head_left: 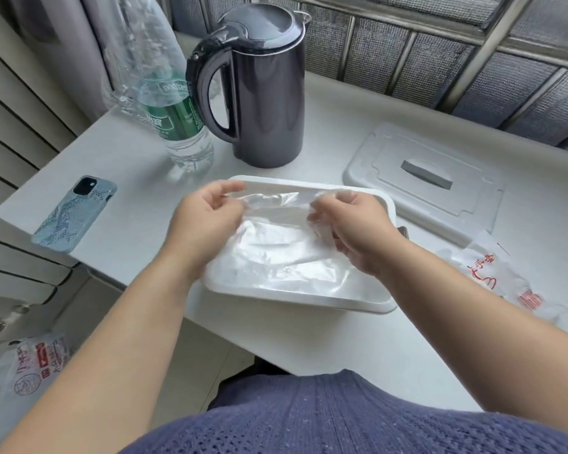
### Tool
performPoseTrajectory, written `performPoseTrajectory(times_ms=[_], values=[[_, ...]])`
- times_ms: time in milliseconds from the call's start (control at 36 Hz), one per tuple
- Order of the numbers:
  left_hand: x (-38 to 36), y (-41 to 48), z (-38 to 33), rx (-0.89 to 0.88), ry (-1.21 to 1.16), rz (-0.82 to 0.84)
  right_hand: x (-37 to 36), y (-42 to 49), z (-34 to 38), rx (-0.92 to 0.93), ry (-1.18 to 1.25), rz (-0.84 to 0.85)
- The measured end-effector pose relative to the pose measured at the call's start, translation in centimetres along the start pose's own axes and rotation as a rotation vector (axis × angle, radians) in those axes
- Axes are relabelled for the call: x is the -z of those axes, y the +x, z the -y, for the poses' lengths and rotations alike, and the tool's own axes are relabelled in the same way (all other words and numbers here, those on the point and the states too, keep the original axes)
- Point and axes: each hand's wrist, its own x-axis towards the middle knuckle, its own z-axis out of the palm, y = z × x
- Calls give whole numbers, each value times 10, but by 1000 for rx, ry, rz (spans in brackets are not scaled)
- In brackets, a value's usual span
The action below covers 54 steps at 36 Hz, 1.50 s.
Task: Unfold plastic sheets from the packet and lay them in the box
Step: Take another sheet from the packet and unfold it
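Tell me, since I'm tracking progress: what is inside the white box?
Crumpled clear plastic sheets fill the white box; the left hand and right hand pinch the top one. The floor beneath is hidden.

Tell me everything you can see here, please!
table: 1, white, before the person
kettle: 1, dark grey, back of table
water bottle: 1, clear with green label, left of kettle
phone: 1, blue-grey case, table's left side
box: 1, white, table's middle
plastic sheet: 1, clear, held over box
lid: 1, white, behind-right of box
packet: 1, clear with red print, right of box
bag: 1, red-printed, floor, lower left
left hand: 1, fingers pinch plastic sheet
right hand: 1, fingers pinch plastic sheet
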Motion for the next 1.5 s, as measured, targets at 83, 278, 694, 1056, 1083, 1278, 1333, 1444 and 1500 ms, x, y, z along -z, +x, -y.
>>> performPoseTrajectory(times_ms=[83, 278, 694, 1056, 1083, 1278, 1333, 1444, 1500], values=[[12, 11, 0, -129, 296, -311, 4, 8, -9, -23, -293, -61], [-6, 6, 7, -685, 564, -201, 13, 26, -33, -76, -790, -95], [-46, 21, 32, -156, 1190, 846, 9, 22, -37, 104, -1082, -212], [-53, 31, 39, -177, 1119, 824, 9, 36, -62, -96, -1528, 301], [-51, 32, 40, -186, 1181, 786, 9, 37, -64, -108, -1542, 312], [-55, 29, 45, -186, 1429, 747, 8, 34, -58, -116, -1647, 383], [-55, 29, 41, -175, 1423, 732, 11, 30, -52, -53, -1616, 381], [-49, 28, 22, -164, 1297, 653, 22, 21, -34, 166, -1479, 271], [-46, 25, 11, -192, 1226, 557, 29, 15, -25, 260, -1324, 143]])
